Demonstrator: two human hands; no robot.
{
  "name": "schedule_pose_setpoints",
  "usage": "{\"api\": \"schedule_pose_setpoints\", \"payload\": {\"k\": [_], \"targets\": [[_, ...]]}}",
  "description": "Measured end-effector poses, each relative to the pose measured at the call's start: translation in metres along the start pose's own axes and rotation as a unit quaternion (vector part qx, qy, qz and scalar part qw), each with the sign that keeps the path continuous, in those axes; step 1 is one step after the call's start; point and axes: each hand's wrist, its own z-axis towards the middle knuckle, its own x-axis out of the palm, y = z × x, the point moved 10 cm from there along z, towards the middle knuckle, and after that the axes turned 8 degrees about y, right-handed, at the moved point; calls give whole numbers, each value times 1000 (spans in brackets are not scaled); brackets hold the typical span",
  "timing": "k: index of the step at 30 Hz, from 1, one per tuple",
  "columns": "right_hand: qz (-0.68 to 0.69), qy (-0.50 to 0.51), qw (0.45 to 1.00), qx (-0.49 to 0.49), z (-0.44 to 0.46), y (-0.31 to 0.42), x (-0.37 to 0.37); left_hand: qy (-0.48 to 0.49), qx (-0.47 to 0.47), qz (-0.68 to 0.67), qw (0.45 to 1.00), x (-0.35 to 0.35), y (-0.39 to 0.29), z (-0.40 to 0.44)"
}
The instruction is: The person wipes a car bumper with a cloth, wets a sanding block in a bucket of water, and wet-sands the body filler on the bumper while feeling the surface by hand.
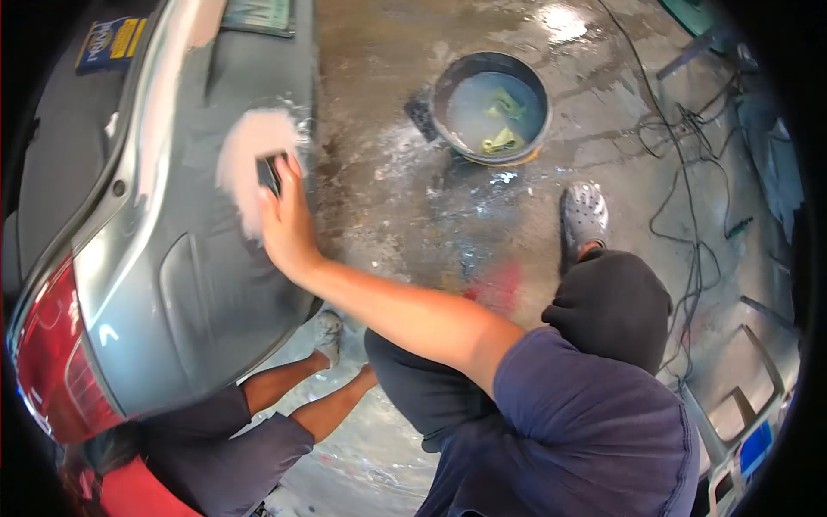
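Observation:
My right hand reaches across from the right, its thumb and fingers closed around a small black block. The block touches a pinkish-beige patch on the grey car body panel. Whitish wet smears show around the top of that patch. Below and to the left is the red tail light. My left hand is not in view.
A dark bucket of cloudy water with yellow-green cloths stands on the wet floor. Cables lie at the right, near a chair frame. Another person's legs are at lower left. A blue-and-yellow packet rests on the car.

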Motion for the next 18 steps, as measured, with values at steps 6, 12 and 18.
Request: {"api": "schedule_pose_setpoints", "payload": {"k": [6, 12, 18], "targets": [[-40, 20, 995, 88, 85, -34, -10, -7, 8, -35, 999, 11, 11, 9], [-36, 51, 998, 22, -44, 1, 2, -11, 18, -49, 999, 14, 16, 17], [-67, 37, 997, 33, 62, -34, -9, -14, 27, -61, 998, 15, 22, 22]]}}
